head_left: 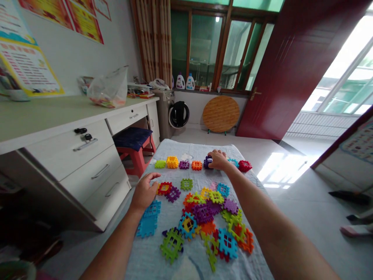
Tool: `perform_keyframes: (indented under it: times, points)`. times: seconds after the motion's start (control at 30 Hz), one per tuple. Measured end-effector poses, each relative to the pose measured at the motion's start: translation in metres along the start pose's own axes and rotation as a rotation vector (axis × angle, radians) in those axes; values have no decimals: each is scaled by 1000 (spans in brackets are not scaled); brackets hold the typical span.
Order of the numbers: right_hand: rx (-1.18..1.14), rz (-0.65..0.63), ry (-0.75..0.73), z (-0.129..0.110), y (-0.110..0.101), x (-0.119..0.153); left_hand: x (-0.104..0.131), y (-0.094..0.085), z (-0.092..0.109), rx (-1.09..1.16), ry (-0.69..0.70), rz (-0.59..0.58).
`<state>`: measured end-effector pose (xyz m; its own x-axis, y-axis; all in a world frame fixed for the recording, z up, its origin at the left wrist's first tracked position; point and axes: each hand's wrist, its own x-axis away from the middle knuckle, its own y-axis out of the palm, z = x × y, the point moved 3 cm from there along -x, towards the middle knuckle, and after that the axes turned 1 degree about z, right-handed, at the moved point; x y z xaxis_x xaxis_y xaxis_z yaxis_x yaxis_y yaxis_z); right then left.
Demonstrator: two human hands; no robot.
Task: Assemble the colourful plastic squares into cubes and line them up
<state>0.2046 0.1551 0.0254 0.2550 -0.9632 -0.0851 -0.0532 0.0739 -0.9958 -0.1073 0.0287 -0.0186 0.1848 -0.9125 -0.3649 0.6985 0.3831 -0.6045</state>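
My right hand [219, 159] is at the far row of blocks, its fingers closed round a dark purple block [208, 162]. Left of it in the row are an orange block [196, 165], a purple block [184, 165], a yellow block [172, 162] and a lime piece [160, 164]. A red block [245, 166] ends the row on the right. My left hand [147, 189] hovers over the left edge with fingers apart, beside a red piece [164, 188] and above blue pieces [147, 223]. A green piece [186, 184] lies alone mid-table.
Many mixed interlocking pieces, among them a purple one [203, 212], lie heaped on the cloth-covered table [186, 268]. A desk [58, 112] and a red stool [136, 151] stand to the left. Behind are a washing machine [164, 112] and a round wooden board [220, 113].
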Motion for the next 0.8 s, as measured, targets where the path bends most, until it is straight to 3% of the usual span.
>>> perform_keyframes:
  times: [0.33,0.8]
  points:
    - [76,-74,-35,2,21,-14,-2,2,-3,28,9,21]
    - [58,-86,-32,2,20,-13,-3,2,-6,20,-39,5]
